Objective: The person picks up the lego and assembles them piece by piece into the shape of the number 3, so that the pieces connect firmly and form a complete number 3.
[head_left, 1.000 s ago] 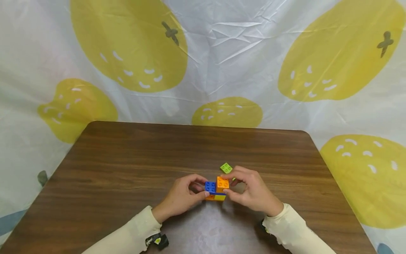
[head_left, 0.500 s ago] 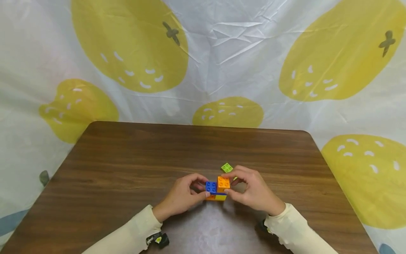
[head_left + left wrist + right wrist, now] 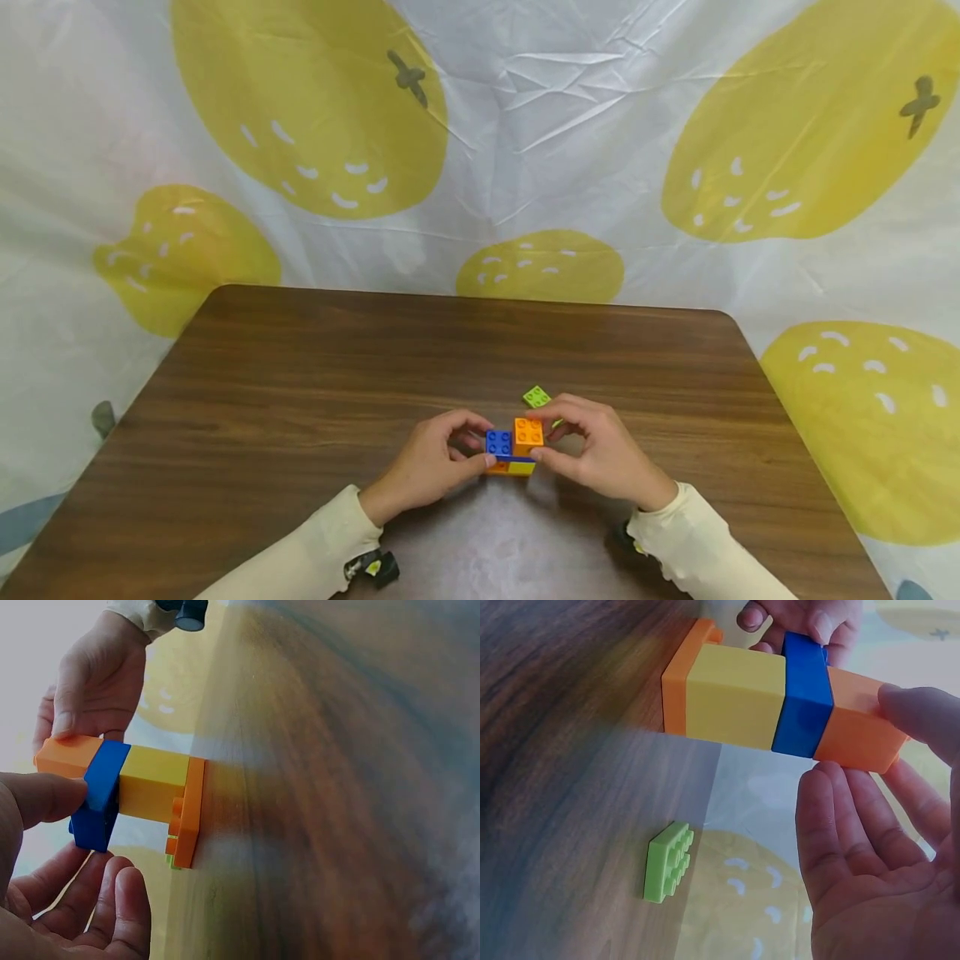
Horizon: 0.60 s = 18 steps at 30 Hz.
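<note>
A small stack of toy building bricks stands near the middle of the table, between both hands. At its foot is a thin orange brick, lying on the table. A yellow brick sits on one end of that. Across the yellow brick lies a long blue brick, overhanging to the left. The left hand pinches its overhanging end between thumb and fingertips. On the blue brick's right end sits an orange brick, held between the thumb and fingers of the right hand.
A flat light green brick lies on the brown wooden table just behind the right hand, studs up. Behind the table hangs a white cloth printed with yellow fruit. Both wrists wear small black devices.
</note>
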### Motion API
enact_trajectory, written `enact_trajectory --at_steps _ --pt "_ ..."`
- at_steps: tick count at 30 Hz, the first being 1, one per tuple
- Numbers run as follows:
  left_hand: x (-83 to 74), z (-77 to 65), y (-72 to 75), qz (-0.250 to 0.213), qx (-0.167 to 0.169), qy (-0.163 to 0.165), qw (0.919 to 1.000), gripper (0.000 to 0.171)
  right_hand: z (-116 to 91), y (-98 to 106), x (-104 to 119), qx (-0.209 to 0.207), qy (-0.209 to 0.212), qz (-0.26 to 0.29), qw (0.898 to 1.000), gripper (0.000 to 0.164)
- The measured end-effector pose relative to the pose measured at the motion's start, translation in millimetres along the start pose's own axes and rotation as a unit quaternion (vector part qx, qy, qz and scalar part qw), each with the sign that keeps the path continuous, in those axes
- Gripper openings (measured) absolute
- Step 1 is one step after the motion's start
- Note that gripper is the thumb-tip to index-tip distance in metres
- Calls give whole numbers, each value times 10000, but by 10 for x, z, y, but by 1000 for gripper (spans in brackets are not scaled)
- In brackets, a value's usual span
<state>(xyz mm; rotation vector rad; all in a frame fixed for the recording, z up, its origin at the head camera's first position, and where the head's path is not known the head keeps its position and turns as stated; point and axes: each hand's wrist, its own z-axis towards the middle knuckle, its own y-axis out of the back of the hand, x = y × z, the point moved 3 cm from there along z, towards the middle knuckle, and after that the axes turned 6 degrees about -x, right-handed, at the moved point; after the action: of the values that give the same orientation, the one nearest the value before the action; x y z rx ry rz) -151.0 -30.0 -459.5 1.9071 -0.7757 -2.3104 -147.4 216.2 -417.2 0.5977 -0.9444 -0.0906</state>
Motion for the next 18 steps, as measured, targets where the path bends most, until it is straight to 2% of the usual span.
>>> enact_trajectory --at_steps 12,18 --pt "-11 -14 22 44 -76 -27 10000 28 -18 78 -49 -110 -287 225 9993 31" --pt "-13 -17 32 56 -52 -6 10000 28 -1 154 -102 -302 -363 6 9989 27"
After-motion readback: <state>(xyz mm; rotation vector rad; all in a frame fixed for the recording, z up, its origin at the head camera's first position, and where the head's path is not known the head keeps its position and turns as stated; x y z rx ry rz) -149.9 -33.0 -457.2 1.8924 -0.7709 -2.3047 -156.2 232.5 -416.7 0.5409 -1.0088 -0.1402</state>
